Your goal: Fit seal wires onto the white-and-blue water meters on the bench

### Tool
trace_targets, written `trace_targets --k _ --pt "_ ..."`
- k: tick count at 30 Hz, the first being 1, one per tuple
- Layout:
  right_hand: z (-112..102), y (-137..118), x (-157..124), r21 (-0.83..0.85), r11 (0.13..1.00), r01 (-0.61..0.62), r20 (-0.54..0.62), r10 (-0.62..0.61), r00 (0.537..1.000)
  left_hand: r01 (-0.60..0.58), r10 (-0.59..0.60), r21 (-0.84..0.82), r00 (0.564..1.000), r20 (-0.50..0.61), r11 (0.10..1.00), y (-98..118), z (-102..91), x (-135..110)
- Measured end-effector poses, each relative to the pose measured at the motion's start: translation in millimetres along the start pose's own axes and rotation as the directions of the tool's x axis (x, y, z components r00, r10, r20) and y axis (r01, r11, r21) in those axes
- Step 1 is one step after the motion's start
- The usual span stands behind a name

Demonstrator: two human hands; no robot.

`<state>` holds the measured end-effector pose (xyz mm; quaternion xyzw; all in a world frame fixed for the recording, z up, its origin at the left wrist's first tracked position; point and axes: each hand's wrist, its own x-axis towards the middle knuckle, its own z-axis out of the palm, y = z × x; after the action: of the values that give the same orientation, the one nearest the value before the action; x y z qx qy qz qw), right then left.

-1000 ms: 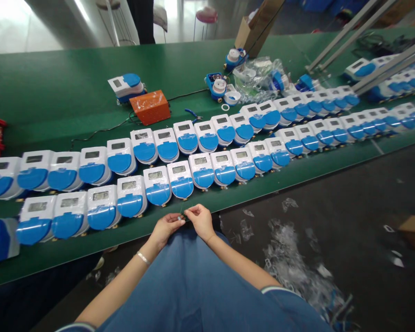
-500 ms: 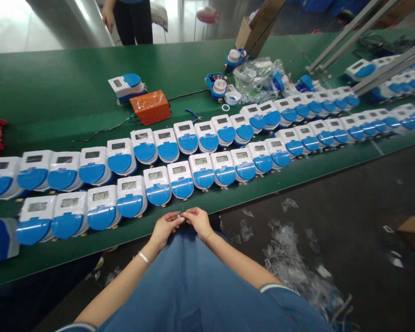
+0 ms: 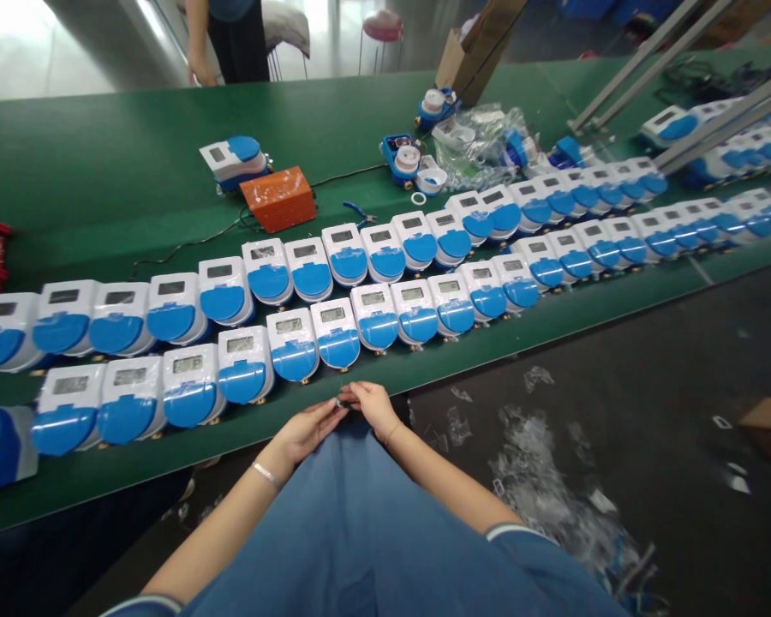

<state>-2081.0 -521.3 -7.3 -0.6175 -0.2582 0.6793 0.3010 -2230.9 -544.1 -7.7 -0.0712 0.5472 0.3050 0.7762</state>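
Observation:
My left hand (image 3: pixel 309 428) and my right hand (image 3: pixel 369 404) meet at the near edge of the green table, close to my body. Their fingertips pinch around something tiny, partly bluish, too small to make out. Just beyond my hands stands the front row of water meters, among them one meter (image 3: pixel 337 332) with a white top, a small display and a blue lid. To its left is another meter (image 3: pixel 292 344). A second row, with a meter (image 3: pixel 349 254) in it, runs behind the first.
An orange box (image 3: pixel 279 200) with a cable, blue-handled cutters (image 3: pixel 360 214) and an opened meter (image 3: pixel 403 160) lie behind the rows. Plastic bags (image 3: pixel 479 146) and a carton (image 3: pixel 472 64) stand farther back. Across the table is a person (image 3: pixel 235 43). Plastic scraps (image 3: pixel 540 480) litter the floor.
My left hand has dropped slightly and turned, with its fingers straighter. My right hand has stayed nearly in place. The person across the table has shifted a little left.

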Motion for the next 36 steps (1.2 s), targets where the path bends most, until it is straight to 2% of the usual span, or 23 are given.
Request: trace_targets --k 4,9,11,16,18,20,22,23,25,26,27,28,29,31,33,35,36 --pt "-0.9 9.6 8.9 -0.103 0.992 0.073 -0.017 -0.076 0.997 0.063 -0.063 0.016 0.998 0.006 0.998 1.1 0.3 6.8" --pt "-0.8 14.1 14.3 -0.102 0.985 0.137 0.065 -0.131 0.989 0.104 -0.107 0.068 0.993 0.042 0.992 5.9 -2.4 13.6" --pt "-1.9 9.1 11.6 -0.092 0.991 0.102 0.092 -0.093 0.991 0.131 -0.136 0.062 0.989 0.067 0.989 8.1 -2.1 13.5" --pt "-5.4 -6.0 2.8 -0.063 0.993 -0.097 0.179 0.107 0.978 0.155 -0.157 0.029 0.985 0.072 0.987 10.6 5.2 10.0" --pt "-6.9 -8.8 1.5 -0.087 0.991 -0.102 0.196 0.118 0.974 0.142 -0.145 0.032 0.987 0.076 0.989 9.6 8.2 9.2" --pt "-9.3 -10.7 -0.8 -0.198 0.980 -0.015 0.207 0.057 0.977 0.117 -0.119 0.029 0.990 0.076 0.993 7.6 9.8 9.5" --pt "-12.8 -13.0 -6.8 -0.416 0.895 0.163 0.189 -0.090 0.978 0.090 -0.090 0.013 0.994 0.064 0.996 5.3 10.1 10.7" --pt "-14.6 -14.4 -11.2 -0.546 0.799 0.253 0.176 -0.185 0.967 0.078 -0.078 0.002 0.995 0.054 0.997 4.2 10.2 11.4" --pt "-17.3 -17.4 -20.8 -0.752 0.546 0.370 0.200 -0.345 0.917 0.057 -0.056 -0.022 0.998 0.037 0.998 2.6 10.8 12.8" --pt "-17.7 -18.7 -24.8 -0.806 0.435 0.402 0.239 -0.382 0.893 0.051 -0.050 -0.032 0.998 0.034 0.998 2.1 11.5 13.2" --pt "-17.3 -19.7 -27.5 -0.828 0.364 0.427 0.284 -0.385 0.878 0.044 -0.043 -0.038 0.998 0.037 0.998 1.6 12.4 13.4" --pt "-16.2 -20.5 -28.5 -0.828 0.350 0.438 0.307 -0.370 0.877 0.034 -0.032 -0.037 0.998 0.046 0.999 1.3 13.6 13.4" --pt "-14.6 -21.0 -27.7 -0.813 0.407 0.416 0.295 -0.327 0.898 0.019 -0.017 -0.026 0.998 0.059 0.999 1.1 14.9 13.1" --pt "-10.8 -21.3 -21.7 -0.739 0.614 0.277 0.224 -0.164 0.961 -0.025 0.023 0.026 0.995 0.094 0.999 0.8 17.2 12.1" --pt "-8.3 -20.6 -13.9 -0.648 0.754 0.111 0.205 0.033 0.978 -0.073 0.064 0.095 0.993 0.098 0.993 0.5 18.4 11.2" --pt "-8.0 -18.8 -9.6 -0.616 0.786 0.049 0.241 0.129 0.962 -0.090 0.081 0.137 0.994 0.072 0.986 0.0 18.1 11.2" --pt "-8.6 -17.6 -9.7 -0.620 0.782 0.063 0.238 0.111 0.965 -0.087 0.081 0.136 0.995 0.050 0.987 -0.5 17.7 11.6"
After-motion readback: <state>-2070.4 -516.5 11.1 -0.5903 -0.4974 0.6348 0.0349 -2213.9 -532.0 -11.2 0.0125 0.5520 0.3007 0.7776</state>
